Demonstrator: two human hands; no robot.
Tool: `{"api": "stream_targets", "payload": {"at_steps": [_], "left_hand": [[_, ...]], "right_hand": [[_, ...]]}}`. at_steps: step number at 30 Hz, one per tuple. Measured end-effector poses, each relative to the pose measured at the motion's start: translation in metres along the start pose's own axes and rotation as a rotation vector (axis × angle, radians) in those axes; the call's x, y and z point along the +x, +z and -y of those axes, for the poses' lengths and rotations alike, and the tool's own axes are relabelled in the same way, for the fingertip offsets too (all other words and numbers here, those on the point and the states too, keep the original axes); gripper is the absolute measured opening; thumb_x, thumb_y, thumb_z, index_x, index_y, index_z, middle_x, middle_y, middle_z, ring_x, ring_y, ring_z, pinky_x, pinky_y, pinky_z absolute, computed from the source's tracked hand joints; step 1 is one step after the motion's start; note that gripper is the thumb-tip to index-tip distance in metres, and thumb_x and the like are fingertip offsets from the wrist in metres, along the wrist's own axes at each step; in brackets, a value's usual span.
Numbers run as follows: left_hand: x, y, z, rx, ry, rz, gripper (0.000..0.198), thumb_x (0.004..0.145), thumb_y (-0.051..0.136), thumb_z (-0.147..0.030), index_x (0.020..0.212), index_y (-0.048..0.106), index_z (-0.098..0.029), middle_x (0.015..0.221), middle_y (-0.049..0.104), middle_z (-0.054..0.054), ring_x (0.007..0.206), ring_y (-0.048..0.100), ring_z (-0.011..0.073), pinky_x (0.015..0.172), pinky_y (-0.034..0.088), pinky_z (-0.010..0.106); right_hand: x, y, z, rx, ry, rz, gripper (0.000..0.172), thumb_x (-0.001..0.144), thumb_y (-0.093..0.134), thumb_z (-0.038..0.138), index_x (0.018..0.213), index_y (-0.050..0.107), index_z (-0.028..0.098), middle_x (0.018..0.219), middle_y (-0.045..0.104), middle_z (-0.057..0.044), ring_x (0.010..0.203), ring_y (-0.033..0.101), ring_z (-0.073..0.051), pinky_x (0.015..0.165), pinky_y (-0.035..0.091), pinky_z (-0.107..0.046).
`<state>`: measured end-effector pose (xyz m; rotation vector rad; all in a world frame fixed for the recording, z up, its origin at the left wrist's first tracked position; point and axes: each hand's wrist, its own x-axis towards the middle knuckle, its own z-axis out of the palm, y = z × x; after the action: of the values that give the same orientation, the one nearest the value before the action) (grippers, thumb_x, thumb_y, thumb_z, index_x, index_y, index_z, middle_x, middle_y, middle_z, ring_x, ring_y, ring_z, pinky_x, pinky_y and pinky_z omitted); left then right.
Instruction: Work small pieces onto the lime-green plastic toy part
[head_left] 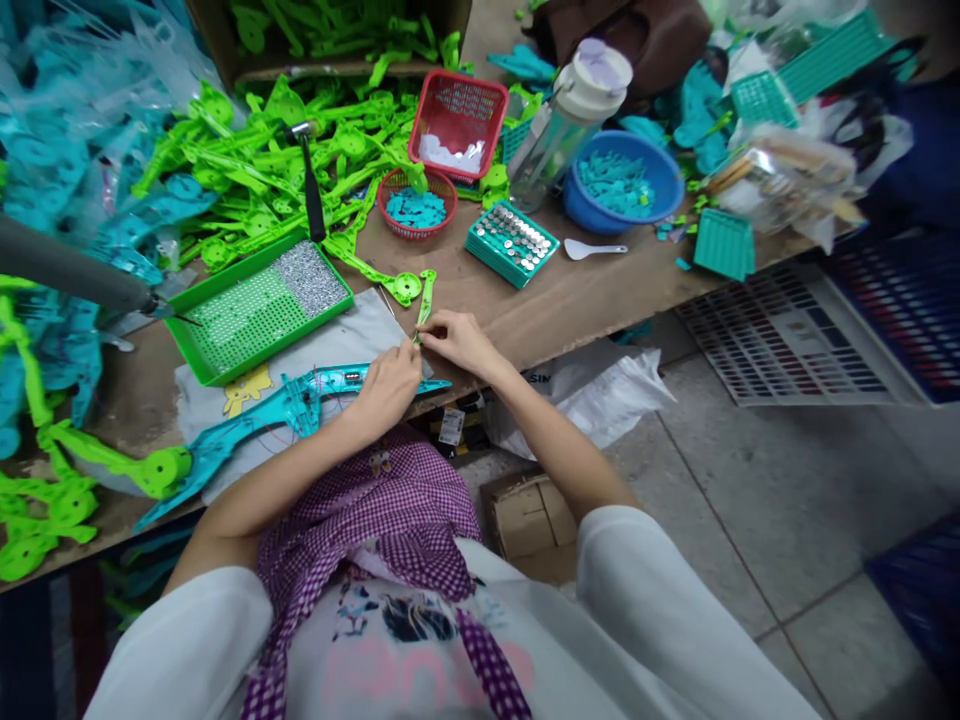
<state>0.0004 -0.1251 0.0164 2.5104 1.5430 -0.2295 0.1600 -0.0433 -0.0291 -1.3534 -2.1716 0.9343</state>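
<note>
My left hand (390, 385) rests with curled fingers on a long teal plastic shell (292, 405) that lies on a white cloth (337, 345) at the table's front edge. Thin wires show inside the shell. My right hand (457, 340) is just beside it, fingers pinched on the lower end of a narrow green plastic strip (425, 298). The two hands almost touch. A green part with a round end (397, 283) lies just beyond them.
A green tray (259, 305) of small screws sits left of the hands, a powered screwdriver (82, 270) over it. Behind are a hammer (311, 180), red baskets (457, 120), a teal tray of button cells (511, 242), a blue bowl (622, 180), a bottle (570, 120) and heaps of green parts (255, 150).
</note>
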Motion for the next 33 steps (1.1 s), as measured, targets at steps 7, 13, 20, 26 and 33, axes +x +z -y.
{"api": "stream_targets", "payload": {"at_steps": [7, 13, 20, 26, 33], "left_hand": [[0.003, 0.003, 0.009, -0.051, 0.057, 0.002, 0.045, 0.094, 0.026, -0.002, 0.134, 0.046, -0.002, 0.117, 0.054, 0.018, 0.097, 0.06, 0.0241, 0.081, 0.051, 0.036], [0.007, 0.003, 0.014, -0.148, 0.012, 0.024, 0.044, 0.093, 0.03, -0.003, 0.131, 0.052, -0.008, 0.117, 0.054, 0.016, 0.09, 0.061, 0.0224, 0.076, 0.05, 0.034], [0.009, 0.008, 0.02, -0.194, 0.011, 0.014, 0.043, 0.095, 0.033, -0.008, 0.132, 0.055, -0.012, 0.115, 0.056, 0.014, 0.084, 0.061, 0.0214, 0.076, 0.049, 0.035], [0.009, 0.009, 0.02, -0.187, 0.013, 0.005, 0.044, 0.093, 0.033, -0.006, 0.132, 0.055, -0.012, 0.116, 0.057, 0.015, 0.084, 0.061, 0.0213, 0.076, 0.05, 0.034], [0.008, 0.006, 0.019, -0.207, 0.003, -0.001, 0.042, 0.092, 0.034, -0.004, 0.125, 0.059, -0.011, 0.116, 0.057, 0.016, 0.084, 0.062, 0.0216, 0.078, 0.051, 0.036]], "right_hand": [[0.004, 0.007, 0.002, 0.149, 0.16, -0.036, 0.016, 0.077, 0.063, 0.023, 0.093, 0.064, 0.018, 0.078, 0.068, 0.002, 0.077, 0.061, -0.015, 0.081, 0.039, -0.029], [0.025, 0.003, 0.001, 0.173, 0.305, 0.088, 0.02, 0.067, 0.069, 0.021, 0.082, 0.056, 0.019, 0.066, 0.057, 0.006, 0.069, 0.053, -0.012, 0.072, 0.037, -0.026], [0.031, 0.001, 0.002, 0.286, 0.348, 0.118, 0.021, 0.064, 0.068, 0.014, 0.075, 0.051, 0.019, 0.061, 0.053, 0.007, 0.063, 0.05, -0.011, 0.064, 0.038, -0.023], [0.028, -0.003, 0.002, 0.415, 0.372, 0.166, 0.019, 0.068, 0.066, 0.011, 0.078, 0.052, 0.018, 0.06, 0.057, 0.007, 0.058, 0.053, -0.009, 0.062, 0.042, -0.023], [0.029, 0.0, 0.0, 0.361, 0.326, 0.177, 0.016, 0.068, 0.065, 0.014, 0.077, 0.053, 0.018, 0.061, 0.057, 0.006, 0.059, 0.054, -0.01, 0.061, 0.042, -0.023]]}}
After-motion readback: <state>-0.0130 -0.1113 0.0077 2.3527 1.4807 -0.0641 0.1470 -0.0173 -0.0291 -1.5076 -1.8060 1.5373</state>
